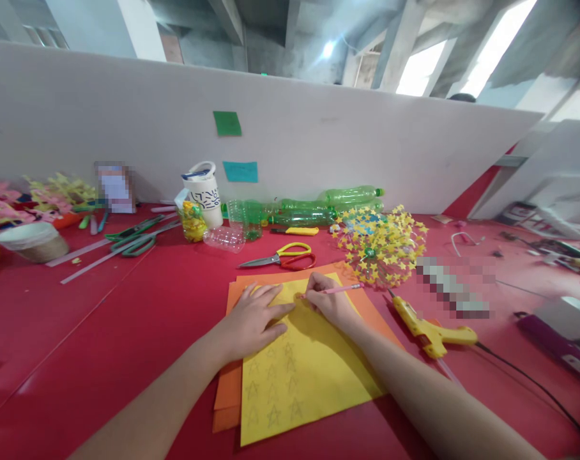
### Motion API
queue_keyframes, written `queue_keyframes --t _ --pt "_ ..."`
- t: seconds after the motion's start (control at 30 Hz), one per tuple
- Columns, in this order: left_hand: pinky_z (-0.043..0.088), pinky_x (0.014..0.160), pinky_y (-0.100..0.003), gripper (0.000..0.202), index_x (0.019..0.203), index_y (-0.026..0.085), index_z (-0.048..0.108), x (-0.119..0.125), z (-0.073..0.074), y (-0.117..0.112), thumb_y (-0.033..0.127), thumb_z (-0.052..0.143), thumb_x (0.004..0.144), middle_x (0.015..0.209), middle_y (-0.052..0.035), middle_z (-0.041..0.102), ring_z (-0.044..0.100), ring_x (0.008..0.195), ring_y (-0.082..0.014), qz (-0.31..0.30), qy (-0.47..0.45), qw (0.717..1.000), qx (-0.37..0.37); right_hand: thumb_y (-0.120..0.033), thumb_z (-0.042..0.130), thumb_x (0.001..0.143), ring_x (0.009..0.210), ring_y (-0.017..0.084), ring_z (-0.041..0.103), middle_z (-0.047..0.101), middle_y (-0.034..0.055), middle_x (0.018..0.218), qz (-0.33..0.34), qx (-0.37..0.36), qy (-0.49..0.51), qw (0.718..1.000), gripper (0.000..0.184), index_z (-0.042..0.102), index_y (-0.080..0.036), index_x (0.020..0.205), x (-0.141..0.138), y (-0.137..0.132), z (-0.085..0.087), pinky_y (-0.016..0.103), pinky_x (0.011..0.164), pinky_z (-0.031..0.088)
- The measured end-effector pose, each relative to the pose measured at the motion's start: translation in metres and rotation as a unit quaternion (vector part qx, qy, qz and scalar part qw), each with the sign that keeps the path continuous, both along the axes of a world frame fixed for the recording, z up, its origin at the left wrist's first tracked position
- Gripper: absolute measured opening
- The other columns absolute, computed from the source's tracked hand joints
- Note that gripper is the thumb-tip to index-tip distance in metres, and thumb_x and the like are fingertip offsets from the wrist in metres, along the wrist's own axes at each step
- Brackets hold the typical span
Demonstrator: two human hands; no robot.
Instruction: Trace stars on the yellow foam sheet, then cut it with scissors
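beyond yellow paper (331, 377), blue item (195, 175) inside white cup (206, 197)

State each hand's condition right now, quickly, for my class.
Left hand: open, resting on the yellow sheet.
Right hand: closed, holding a pink pencil.

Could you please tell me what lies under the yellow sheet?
Orange sheets stick out from under the yellow sheet, with the red table beneath; anything else its middle covers cannot be seen.
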State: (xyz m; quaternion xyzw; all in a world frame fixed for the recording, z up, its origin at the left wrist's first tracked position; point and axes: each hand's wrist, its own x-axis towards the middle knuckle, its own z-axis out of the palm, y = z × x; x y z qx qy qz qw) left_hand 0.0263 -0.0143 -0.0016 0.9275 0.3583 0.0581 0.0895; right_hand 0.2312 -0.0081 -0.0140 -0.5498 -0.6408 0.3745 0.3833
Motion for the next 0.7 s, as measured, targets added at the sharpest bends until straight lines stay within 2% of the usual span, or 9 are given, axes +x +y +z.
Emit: queue_keyframes --t 0.27,0.47,0.7 --pt "0.017 0.1 -0.051 0.04 0.128 0.036 0.042 0.0 0.0 0.0 0.044 0.039 0.089 0.139 -0.0061 0.033 0.029 0.124 -0.0294 0.002 0.0 1.0 -0.006 -0.014 0.045 0.061 0.04 0.01 0.039 0.045 -0.0051 0.043 -0.001 -0.003 0.017 1.0 0.01 0.04 -0.02 0.056 -0.001 -0.001 0.003 0.02 0.039 0.025" --pt "0.017 0.1 -0.052 0.04 0.128 0.036 0.041 0.0 0.0 0.001 0.045 0.039 0.089 0.139 -0.0057 0.032 0.028 0.125 -0.0293 0.001 0.003 1.0 -0.004 -0.013 0.046 0.062 0.04 0.009 0.04 0.046 -0.0052 0.044 0.001 -0.004 0.033 0.999 0.01 0.041 -0.02 0.057 -0.001 -0.001 0.0 0.02 0.039 0.026" --pt "0.017 0.1 -0.052 0.04 0.126 0.034 0.044 0.0 0.0 0.001 0.044 0.039 0.089 0.138 -0.0062 0.034 0.029 0.124 -0.0301 0.001 -0.001 1.0 0.0 -0.014 0.047 0.068 0.044 0.009 0.044 0.049 -0.005 0.05 0.044 -0.012 0.101 0.994 0.007 0.044 -0.019 0.064 -0.004 -0.002 -0.008 0.019 0.042 0.033"
